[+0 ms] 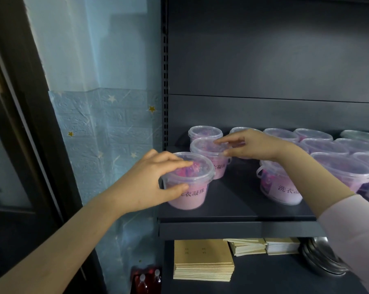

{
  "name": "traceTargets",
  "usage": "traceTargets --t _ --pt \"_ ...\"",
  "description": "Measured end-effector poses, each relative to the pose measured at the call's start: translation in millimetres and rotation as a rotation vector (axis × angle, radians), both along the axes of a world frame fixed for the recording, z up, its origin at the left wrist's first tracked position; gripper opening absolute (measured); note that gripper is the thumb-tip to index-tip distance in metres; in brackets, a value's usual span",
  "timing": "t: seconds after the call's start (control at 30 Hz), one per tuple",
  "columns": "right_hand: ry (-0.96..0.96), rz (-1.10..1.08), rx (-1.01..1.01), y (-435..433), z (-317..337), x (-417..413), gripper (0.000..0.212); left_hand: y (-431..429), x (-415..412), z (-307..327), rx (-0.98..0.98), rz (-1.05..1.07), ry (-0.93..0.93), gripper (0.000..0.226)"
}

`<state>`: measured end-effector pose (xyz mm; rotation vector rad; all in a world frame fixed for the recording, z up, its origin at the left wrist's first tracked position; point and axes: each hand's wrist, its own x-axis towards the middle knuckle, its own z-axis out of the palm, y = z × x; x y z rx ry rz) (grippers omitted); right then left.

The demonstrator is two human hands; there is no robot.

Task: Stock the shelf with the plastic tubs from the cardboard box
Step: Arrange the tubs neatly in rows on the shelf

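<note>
Placement step: left hand (151, 181) grips clear-lidded pink plastic tub (190, 198) at near-left edge of dark metal shelf (238, 194); right hand (251, 145) pinches lid of second pink tub (218, 168) behind; next, likely release, align rows.

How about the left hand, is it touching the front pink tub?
Touching. The head view shows the left hand gripping the front pink tub: fingers lie over its lid, thumb presses its side.
</note>
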<state>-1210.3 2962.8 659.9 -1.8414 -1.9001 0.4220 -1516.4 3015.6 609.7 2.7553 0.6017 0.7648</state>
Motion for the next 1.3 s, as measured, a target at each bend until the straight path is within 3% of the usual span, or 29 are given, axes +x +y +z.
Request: traceTargets --t 0.1,0.3,0.5,0.7,0.9,1.03,1.17,1.3 --pt "0.116 0.001 0.049 -23 4 13 0.031 -13 5 1 -0.011 -0.02 0.004 0.054" --pt "-0.072 -0.064 0.059 -71 4 57 0.015 -41 37 1 0.009 -0.015 -0.024 0.053" --pt "-0.002 -0.03 -0.049 -105 -1 83 0.045 -56 66 0 0.02 0.051 -0.07 0.056" --pt "0.077 0.034 -0.027 -107 -6 87 0.036 -62 74 -3 -0.017 0.127 -0.094 0.057" --pt "-0.035 0.058 0.006 -109 -8 88 0.036 -70 73 -2 -0.036 0.154 -0.067 0.05" --pt "0.003 0.09 -0.029 -110 -7 84 0.031 -70 78 9 -0.007 0.179 -0.013 0.056" --pt "-0.133 0.021 0.014 -113 1 84 0.037 -60 97 25 -0.038 0.156 -0.053 0.041" --pt "-0.153 0.019 0.015 -117 0 78 0.036 -46 114 29 -0.123 0.168 0.124 0.045"
